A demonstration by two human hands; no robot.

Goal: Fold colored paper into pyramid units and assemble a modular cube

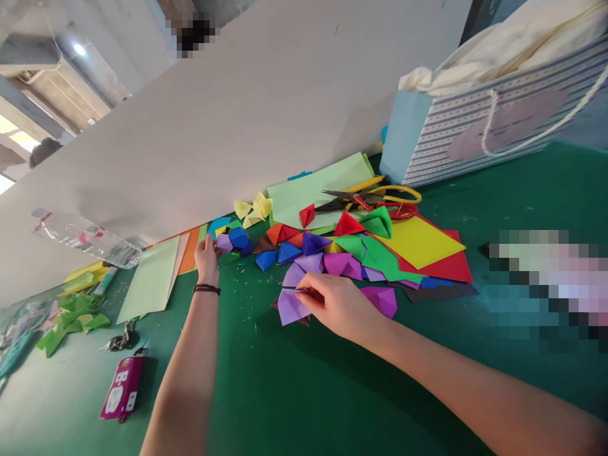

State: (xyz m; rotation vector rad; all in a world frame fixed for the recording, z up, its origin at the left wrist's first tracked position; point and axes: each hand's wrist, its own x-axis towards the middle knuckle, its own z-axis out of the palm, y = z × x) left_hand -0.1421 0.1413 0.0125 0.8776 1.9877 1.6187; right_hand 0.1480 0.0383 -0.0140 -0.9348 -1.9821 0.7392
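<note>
- At the near edge of the coloured row, on the matte green tabletop [261, 392]: light-purple folded-paper piece [291, 308], at your right hand [335, 304]. Can't tell if the purple flap just behind it is joined on.
- Right grip: narrow, thumb and finger looking pinched on the piece's edge.
- Your left hand [206, 258]: at the multicoloured faceted paper cluster [240, 238]. Can't tell whether you grip it or just touch it.
- Step in hand, my read: handling one folded unit, left hand tending the cluster.
- Next move calls for, I'd judge: light pinch, creases uncrushed, neighbours undisturbed.
- Just behind the piece: magenta folded-paper piece [342, 265].
- Further back: red- and yellow-handled metal scissors [363, 202], partly over pale-green paper sheets [308, 183].
- Well apart, left: clear plastic bottle [85, 237].
</note>
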